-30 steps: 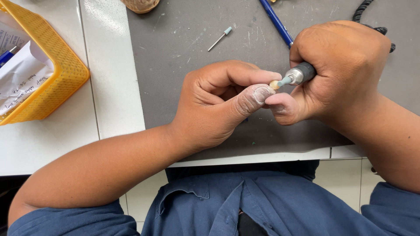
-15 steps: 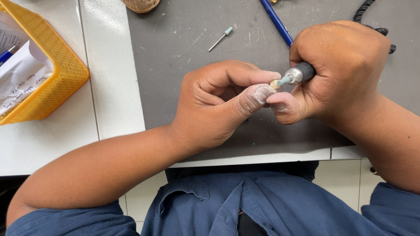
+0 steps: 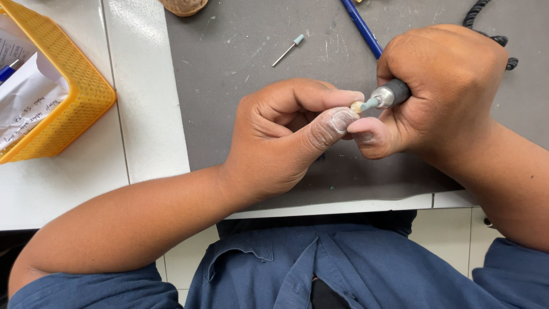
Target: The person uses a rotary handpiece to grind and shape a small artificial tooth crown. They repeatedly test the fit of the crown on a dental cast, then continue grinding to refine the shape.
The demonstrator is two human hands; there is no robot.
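Lying flat: grey mat is covering the bench
Basket: yellow basket is sitting at the left, holding papers
Right hand: fingers are wrapping tight around a grey grinding tool
Left hand: fingers are pinching a small cream piece above the mat
Tool tip: is touching the piece
Spare bit: is lying on the mat, well apart

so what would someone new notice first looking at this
First the two hands meeting over the dark grey mat: the left hand pinches a tiny pale piece between dusty thumb and forefinger, while the right hand grips a slim metal rotary handpiece whose small tip touches that piece. Next, the yellow plastic mesh basket with papers at far left, and a loose blue-tipped bur lying on the mat above the hands.
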